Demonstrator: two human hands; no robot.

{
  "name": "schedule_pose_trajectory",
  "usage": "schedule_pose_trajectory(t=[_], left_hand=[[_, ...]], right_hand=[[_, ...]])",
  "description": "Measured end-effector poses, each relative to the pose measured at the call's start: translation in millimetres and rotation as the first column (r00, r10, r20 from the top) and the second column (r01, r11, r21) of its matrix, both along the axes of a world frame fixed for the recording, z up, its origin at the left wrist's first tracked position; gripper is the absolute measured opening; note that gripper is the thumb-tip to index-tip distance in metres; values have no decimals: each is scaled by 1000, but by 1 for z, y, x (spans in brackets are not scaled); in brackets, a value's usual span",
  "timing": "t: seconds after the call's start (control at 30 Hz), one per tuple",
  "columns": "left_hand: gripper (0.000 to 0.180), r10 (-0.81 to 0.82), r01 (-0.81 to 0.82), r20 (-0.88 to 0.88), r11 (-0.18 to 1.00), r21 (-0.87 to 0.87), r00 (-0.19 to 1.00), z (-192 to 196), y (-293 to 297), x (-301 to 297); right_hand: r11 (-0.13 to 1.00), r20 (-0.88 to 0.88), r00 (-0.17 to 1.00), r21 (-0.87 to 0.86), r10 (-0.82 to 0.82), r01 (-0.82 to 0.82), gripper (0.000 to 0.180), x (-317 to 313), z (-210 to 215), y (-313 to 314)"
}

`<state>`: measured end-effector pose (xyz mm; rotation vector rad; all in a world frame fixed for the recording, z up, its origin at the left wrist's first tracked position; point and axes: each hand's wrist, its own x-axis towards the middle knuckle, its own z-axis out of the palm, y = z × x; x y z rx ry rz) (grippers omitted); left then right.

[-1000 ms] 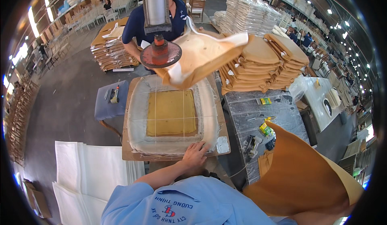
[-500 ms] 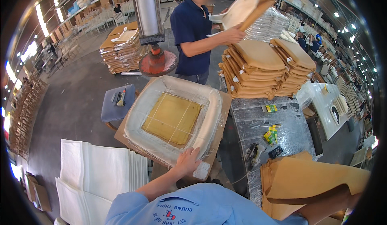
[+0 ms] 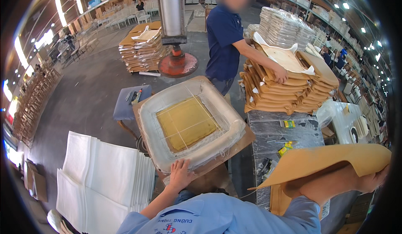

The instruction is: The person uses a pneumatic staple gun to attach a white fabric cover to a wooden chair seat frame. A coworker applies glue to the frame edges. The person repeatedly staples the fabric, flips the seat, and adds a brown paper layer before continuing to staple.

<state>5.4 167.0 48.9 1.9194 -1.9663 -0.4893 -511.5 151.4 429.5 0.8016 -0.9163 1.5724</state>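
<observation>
The left hand lies flat, its fingers spread apart and pressing on the near edge of a plastic-wrapped seat cushion. The cushion, one of its kind here, has a square yellow foam centre and a padded whitish rim, and rests tilted on a brown board just beyond the fingers. The right hand is out at the right rim, holding up one curved tan seat panel; its fingers are hidden behind the panel's edge, so I cannot tell exactly how they close, though the panel hangs from that hand.

Left of the left fingers lies a stack of white sheets. Between the two hands stands a grey bench carrying small yellow tools. Farther beyond, a tall pile of tan panels sits on the bench; another person in a dark blue shirt rests one hand on it. Behind the cushion a metal press column ends in a red round foot. A small blue stool stands to the cushion's left, and a second pile of panels is well apart on the floor.
</observation>
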Motion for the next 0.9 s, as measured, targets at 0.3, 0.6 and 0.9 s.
schedule_pose_trajectory(t=[0.3,0.6,0.9], left_hand=[[66,-38,35,-29,993,-110,999,-13,-1,65],[63,-119,227,-409,948,225,905,13,-33,94],[52,479,846,-861,520,121,-171,36,-96,49]], right_hand=[[928,-41,927,-43,-373,371,32,132,33,-50],[570,-224,622,-257,750,-780,24,260,53,-93],[357,-186,456,-398,870,-845,16,328,76,-106]])
